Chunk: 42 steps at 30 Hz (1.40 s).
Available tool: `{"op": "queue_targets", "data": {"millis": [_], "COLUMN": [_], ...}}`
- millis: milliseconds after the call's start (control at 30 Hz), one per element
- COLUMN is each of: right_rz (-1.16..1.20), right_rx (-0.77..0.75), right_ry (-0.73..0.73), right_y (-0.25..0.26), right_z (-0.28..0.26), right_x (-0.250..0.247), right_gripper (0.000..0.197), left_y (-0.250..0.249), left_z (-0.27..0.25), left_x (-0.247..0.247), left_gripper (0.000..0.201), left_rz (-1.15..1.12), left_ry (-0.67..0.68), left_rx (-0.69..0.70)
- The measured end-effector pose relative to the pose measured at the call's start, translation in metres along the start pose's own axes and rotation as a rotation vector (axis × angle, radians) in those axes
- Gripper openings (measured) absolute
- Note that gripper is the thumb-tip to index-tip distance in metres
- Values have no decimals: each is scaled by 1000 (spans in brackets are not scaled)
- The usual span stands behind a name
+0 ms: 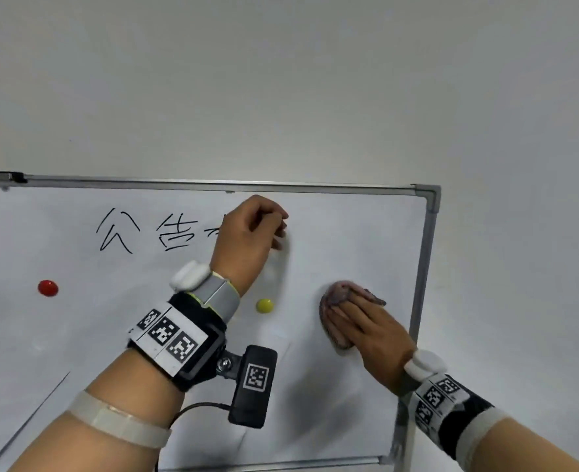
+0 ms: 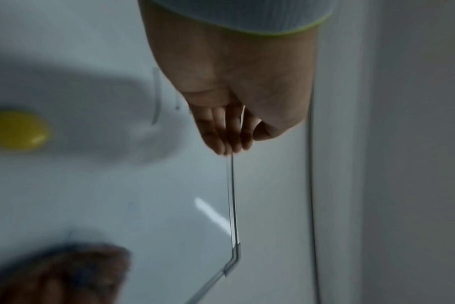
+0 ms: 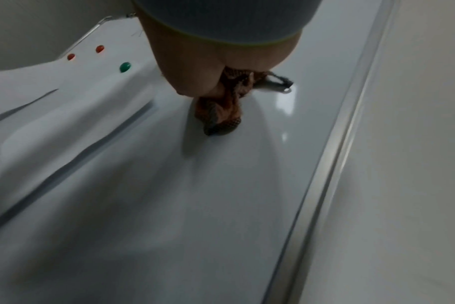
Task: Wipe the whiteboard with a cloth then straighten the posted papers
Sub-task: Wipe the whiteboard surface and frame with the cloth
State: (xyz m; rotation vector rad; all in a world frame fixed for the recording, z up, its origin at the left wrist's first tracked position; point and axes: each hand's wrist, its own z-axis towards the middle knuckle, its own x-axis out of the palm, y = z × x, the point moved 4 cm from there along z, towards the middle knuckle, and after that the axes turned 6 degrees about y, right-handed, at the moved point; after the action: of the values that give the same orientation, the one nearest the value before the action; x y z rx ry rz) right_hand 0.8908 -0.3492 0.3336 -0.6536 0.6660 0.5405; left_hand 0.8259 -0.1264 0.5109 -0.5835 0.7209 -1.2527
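Note:
A white whiteboard [image 1: 424, 267] with a metal frame hangs on the wall, with black handwriting [image 1: 144, 233] across its upper part. My right hand [image 1: 352, 318] lies flat on a crumpled pinkish-brown cloth [image 1: 332, 301] and presses it against the board's right side; the cloth [image 3: 221, 117] bunches under the palm in the right wrist view. My left hand [image 1: 274, 229] is raised to the top of the board with its fingers curled and nothing seen in them, covering the end of the writing. A white paper hangs under a yellow magnet [image 1: 264, 305].
A red magnet [image 1: 47, 288] holds another sheet at the left. The right wrist view shows a green magnet [image 3: 125, 67] and two red magnets [image 3: 100, 49] on curling sheets. The board's right frame edge lies close to the cloth. Bare wall surrounds the board.

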Motion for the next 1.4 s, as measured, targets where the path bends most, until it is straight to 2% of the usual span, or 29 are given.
{"op": "queue_targets", "data": {"millis": [67, 100, 167, 234, 300, 400, 467, 500, 567, 634, 667, 701, 767, 834, 901, 934, 967, 1034, 1101, 1134, 1168, 1234, 1334, 1401], "right_rz": [40, 56, 68, 29, -25, -204, -295, -273, -151, -69, -53, -56, -91, -183, -239, -224, -221, -82, -15, -16, -38, -98, -225, -291], "right_rx": [77, 130, 174, 159, 26, -326, -461, -470, -331, -72, 22, 48, -72, -263, -395, -412, -367, -122, 171, 241, 241, 109, -243, -383], "right_ry": [-88, -151, -215, -234, -189, 34, 93, 73, -50, -146, -163, -168, -107, 63, 191, 216, 197, 128, -76, -193, -250, -205, 76, 215], "right_y": [-29, -43, -59, -59, -44, -1, 1, -4, -23, -46, -51, -48, -27, -4, 2, -4, -13, -51, -95, -109, -118, -107, -62, -40], "right_z": [25, 41, 76, 96, 92, 44, 24, 30, 64, 100, 110, 114, 98, 55, 14, 6, 8, 25, 41, 45, 45, 29, -32, -73], "right_x": [-27, -46, -72, -81, -61, 0, 14, 8, -20, -54, -61, -62, -38, 1, 23, 20, 10, -18, -54, -66, -69, -49, 19, 48], "right_gripper": [56, 60, 68, 72, 69, 61, 57, 52, 47, 59, 66, 70, 72, 70, 69, 67, 62, 52, 61, 69, 74, 77, 69, 57], "left_y": [-15, -18, -15, -9, -5, -2, 0, 0, 0, 1, 2, 2, 3, 4, 6, 6, 6, 4, 4, 4, 4, 7, 9, 8], "left_z": [21, 34, 58, 72, 78, 75, 76, 76, 77, 78, 77, 76, 74, 72, 71, 69, 68, 65, 64, 64, 64, 64, 62, 60], "left_x": [2, 5, 5, 8, 11, 8, 9, 10, 12, 15, 15, 15, 12, 13, 18, 25, 29, 38, 45, 45, 48, 52, 62, 66], "left_gripper": [24, 32, 46, 57, 63, 65, 66, 67, 67, 67, 66, 64, 60, 58, 57, 56, 53, 48, 45, 45, 44, 47, 57, 59], "left_rz": [392, 589, 880, 1006, 1029, 943, 902, 890, 892, 917, 919, 912, 899, 898, 982, 1054, 1124, 1193, 1198, 1195, 1186, 1156, 1101, 1105], "left_ry": [-92, -109, -96, 0, 48, 20, 22, 20, 6, 3, -5, -18, -45, -68, -77, -92, -118, -166, -173, -175, -177, -195, -224, -240], "left_rx": [239, 309, 255, 78, 19, 44, 45, 47, 49, 51, 52, 55, 61, 64, 50, 54, 76, 108, 100, 94, 89, 89, 98, 116]}}
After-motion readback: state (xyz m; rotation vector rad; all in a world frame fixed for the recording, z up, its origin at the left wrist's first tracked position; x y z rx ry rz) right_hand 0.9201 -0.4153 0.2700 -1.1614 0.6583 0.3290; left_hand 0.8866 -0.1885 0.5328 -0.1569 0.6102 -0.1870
